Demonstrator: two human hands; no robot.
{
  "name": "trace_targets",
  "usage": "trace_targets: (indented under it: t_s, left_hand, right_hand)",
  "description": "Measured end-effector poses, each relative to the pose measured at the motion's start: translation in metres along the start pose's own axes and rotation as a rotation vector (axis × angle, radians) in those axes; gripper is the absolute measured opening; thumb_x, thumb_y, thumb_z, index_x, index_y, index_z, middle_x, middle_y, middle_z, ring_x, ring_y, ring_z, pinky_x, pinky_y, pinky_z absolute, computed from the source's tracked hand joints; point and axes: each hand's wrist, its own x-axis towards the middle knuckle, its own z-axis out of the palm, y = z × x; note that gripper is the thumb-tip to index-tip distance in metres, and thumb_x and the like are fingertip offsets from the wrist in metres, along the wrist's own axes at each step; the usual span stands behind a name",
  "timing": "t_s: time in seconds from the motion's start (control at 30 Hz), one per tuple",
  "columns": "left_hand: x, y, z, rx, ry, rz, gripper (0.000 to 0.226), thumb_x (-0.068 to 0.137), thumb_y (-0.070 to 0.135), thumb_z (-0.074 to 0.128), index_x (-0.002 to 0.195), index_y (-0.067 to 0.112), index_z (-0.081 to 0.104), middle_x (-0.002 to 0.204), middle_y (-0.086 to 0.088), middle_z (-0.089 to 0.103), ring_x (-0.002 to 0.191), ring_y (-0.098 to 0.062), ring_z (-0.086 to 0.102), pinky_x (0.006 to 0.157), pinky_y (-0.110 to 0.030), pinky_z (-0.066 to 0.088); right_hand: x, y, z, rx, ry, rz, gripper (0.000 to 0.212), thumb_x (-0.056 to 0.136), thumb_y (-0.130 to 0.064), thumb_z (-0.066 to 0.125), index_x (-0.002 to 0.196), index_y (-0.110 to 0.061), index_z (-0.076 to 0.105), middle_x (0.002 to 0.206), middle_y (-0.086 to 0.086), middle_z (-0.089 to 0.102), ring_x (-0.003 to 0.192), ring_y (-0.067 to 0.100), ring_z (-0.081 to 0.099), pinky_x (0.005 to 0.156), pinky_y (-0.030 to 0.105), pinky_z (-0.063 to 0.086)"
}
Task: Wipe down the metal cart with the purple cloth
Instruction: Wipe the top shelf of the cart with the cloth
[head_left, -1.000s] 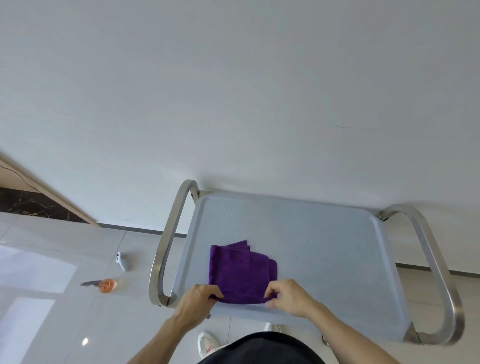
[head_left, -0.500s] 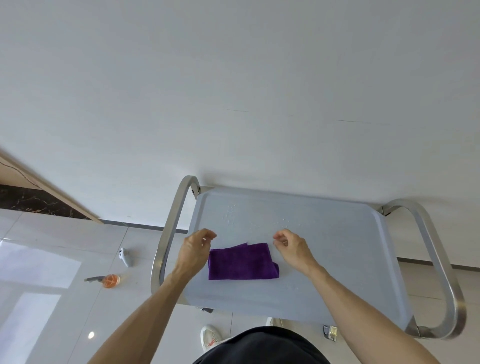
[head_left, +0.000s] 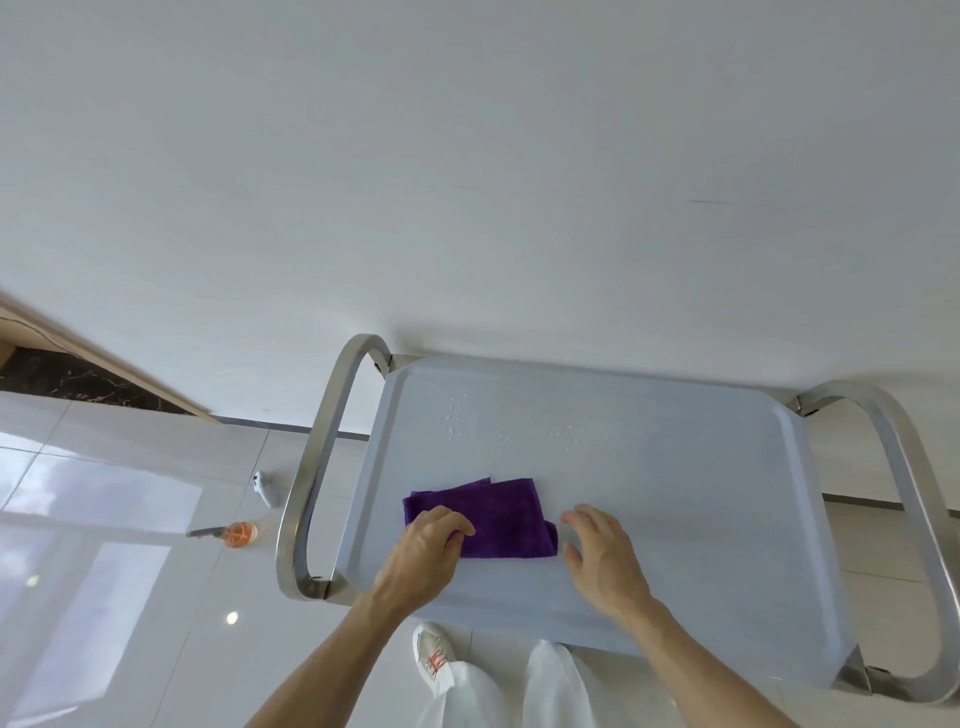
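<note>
the purple cloth (head_left: 496, 517) lies folded on the metal cart (head_left: 675, 493) top, toward its near left part; the left hand (head_left: 423, 553) rests on the cloth's left edge, its grip curled over the fabric; the right hand (head_left: 597, 553) hovers just beside the cloth's right edge, fingers spread, holding nothing; water droplets (head_left: 457, 415) dot the far side.

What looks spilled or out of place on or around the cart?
Small water droplets lie scattered on the far part of the cart top, beyond the purple cloth. On the floor left of the cart lie an orange-handled tool and a small white object, odd places for them.
</note>
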Motion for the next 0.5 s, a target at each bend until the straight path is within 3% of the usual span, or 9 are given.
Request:
trace_targets:
  t_s: [0.07,0.13,0.23,0.4,0.5]
  left_hand:
    - [0.011,0.001,0.010,0.087,0.015,0.097,0.023,0.094,0.006,0.055,0.107,0.015,0.072,0.112,0.004,0.068,0.103,-0.017,0.061,0.090,-0.029,0.050]
    - [0.022,-0.002,0.020,0.195,-0.063,0.174,0.027,0.095,0.012,0.054,0.115,0.021,0.070,0.126,0.006,0.063,0.120,-0.017,0.055,0.103,-0.034,0.044]
    - [0.032,-0.016,0.038,0.361,-0.235,0.311,0.037,0.099,0.025,0.047,0.135,0.033,0.056,0.150,0.010,0.045,0.144,-0.018,0.032,0.120,-0.039,0.024]
    - [0.057,-0.052,0.045,0.514,-0.254,0.604,0.042,0.103,0.041,0.039,0.144,0.039,0.044,0.156,0.011,0.034,0.148,-0.018,0.024,0.122,-0.043,0.018]
    - [0.057,-0.069,0.056,0.510,-0.192,0.633,0.043,0.104,0.044,0.035,0.146,0.040,0.041,0.157,0.012,0.033,0.149,-0.016,0.021,0.122,-0.044,0.015]
  right_hand:
    - [0.004,0.003,0.007,-0.092,0.064,-0.026,0.043,0.097,-0.019,0.057,0.140,-0.013,0.053,0.151,0.009,0.044,0.140,0.027,0.040,0.116,0.039,0.031]
    - [0.005,0.008,0.019,-0.167,0.140,-0.047,0.044,0.092,-0.019,0.064,0.135,-0.011,0.059,0.146,0.013,0.050,0.133,0.032,0.050,0.109,0.049,0.041]
    - [-0.002,0.013,0.041,-0.226,0.212,-0.049,0.048,0.097,-0.030,0.040,0.141,-0.015,0.054,0.151,0.010,0.046,0.139,0.029,0.045,0.112,0.052,0.037]
    - [0.006,0.023,0.072,-0.292,0.296,-0.028,0.053,0.101,-0.035,0.034,0.151,-0.019,0.040,0.160,0.007,0.031,0.149,0.026,0.027,0.117,0.054,0.026]
    - [0.009,0.028,0.083,-0.319,0.340,-0.031,0.054,0.101,-0.039,0.032,0.152,-0.020,0.037,0.161,0.006,0.030,0.150,0.025,0.024,0.119,0.054,0.023]
